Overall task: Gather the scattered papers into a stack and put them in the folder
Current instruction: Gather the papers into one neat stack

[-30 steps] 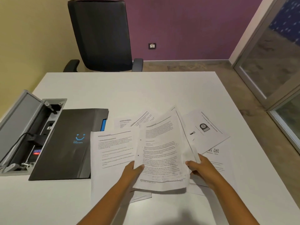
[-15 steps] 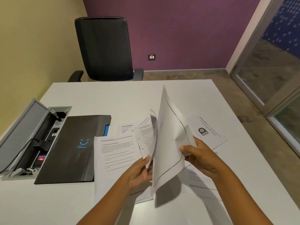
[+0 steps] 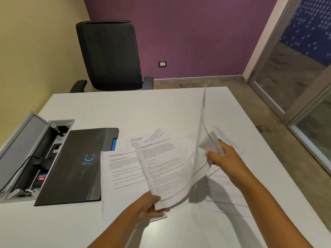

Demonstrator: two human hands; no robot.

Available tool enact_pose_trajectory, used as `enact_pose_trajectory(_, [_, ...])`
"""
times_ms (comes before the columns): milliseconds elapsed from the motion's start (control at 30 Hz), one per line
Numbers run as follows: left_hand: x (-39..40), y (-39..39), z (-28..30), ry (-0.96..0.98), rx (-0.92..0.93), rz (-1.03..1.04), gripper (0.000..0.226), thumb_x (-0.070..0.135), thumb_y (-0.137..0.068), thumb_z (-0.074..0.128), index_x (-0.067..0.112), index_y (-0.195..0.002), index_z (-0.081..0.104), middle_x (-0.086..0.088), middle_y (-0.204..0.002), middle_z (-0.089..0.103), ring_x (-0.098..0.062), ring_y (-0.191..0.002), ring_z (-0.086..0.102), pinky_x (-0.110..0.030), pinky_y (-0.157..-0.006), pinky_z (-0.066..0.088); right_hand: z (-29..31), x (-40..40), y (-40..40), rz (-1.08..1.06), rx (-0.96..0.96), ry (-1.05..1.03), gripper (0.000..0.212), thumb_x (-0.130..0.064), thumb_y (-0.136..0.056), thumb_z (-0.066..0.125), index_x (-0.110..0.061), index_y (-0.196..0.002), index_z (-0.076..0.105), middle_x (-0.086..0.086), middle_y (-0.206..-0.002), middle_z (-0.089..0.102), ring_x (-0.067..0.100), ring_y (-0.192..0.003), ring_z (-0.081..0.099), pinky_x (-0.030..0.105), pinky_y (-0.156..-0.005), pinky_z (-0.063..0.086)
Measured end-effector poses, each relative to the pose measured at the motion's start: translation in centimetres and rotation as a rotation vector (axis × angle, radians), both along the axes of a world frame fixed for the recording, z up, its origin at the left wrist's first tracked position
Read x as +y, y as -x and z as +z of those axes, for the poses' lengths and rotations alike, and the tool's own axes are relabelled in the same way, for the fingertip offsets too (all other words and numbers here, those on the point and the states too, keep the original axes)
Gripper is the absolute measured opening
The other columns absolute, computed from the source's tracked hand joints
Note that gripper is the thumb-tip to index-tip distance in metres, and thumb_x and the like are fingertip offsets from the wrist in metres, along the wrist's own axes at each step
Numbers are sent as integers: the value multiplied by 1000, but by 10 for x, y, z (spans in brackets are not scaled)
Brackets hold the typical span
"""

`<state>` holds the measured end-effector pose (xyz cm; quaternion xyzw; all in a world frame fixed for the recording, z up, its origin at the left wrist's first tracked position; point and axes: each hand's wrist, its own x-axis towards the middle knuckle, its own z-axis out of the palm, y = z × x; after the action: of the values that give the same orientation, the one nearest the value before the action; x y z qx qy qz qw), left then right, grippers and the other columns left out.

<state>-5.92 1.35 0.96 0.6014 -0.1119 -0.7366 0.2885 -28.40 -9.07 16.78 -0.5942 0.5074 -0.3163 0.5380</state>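
Observation:
Printed white papers lie scattered on the white table point(image 3: 161, 108). My left hand point(image 3: 149, 205) pinches the near edge of a small stack of printed sheets point(image 3: 161, 172), lifted at a slant. My right hand point(image 3: 224, 158) grips a bent sheet point(image 3: 203, 133) that stands almost upright, its blank back toward me. One page point(image 3: 121, 176) lies flat beside the folder, another point(image 3: 223, 192) flat under my right forearm, and more show behind the raised ones. The dark folder point(image 3: 77, 167) with a blue smile logo lies shut at the left, a blue edge showing at its far corner.
An open grey cable box point(image 3: 26, 158) with plugs and a black cable is set in the table left of the folder. A black office chair point(image 3: 109, 54) stands at the far side. Glass doors point(image 3: 295, 72) are at the right.
The held papers have split: my right hand swung one sheet upright and rightward, while my left hand lowered the others toward the table's near side. The camera view shifted slightly.

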Motion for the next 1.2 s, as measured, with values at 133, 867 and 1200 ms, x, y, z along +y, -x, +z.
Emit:
enact_pose_trajectory(133, [10,-9,-4,-15,-12,-109,28,4,-92,45,18,-116,49,-12,-112,67,-31,-92,70,-37,-64,61,20,-11,-13,142,-119,53,38,-4,-86,55,-39,-79,69,-18,-74,71,-3,-72,65,19,-68,56])
enact_pose_trajectory(867, [-22,-5,0,122,-384,60,15,3,-85,56,4,-101,57,-16,-82,61,-26,-65,58,-26,-51,46,-163,39,9,-42,399,-428,19,-8,-92,48,-9,-110,56,3,-86,55,16,-68,53,20,-51,50])
enact_pose_trajectory(1200, [-24,-3,38,415,-578,-5,27,10,-92,50,17,-117,58,-10,-111,66,-31,-107,61,-42,-93,48,-130,13,19,-197,161,-215,47,-15,-84,67,-20,-128,49,-4,-122,50,7,-116,44,26,-99,38])
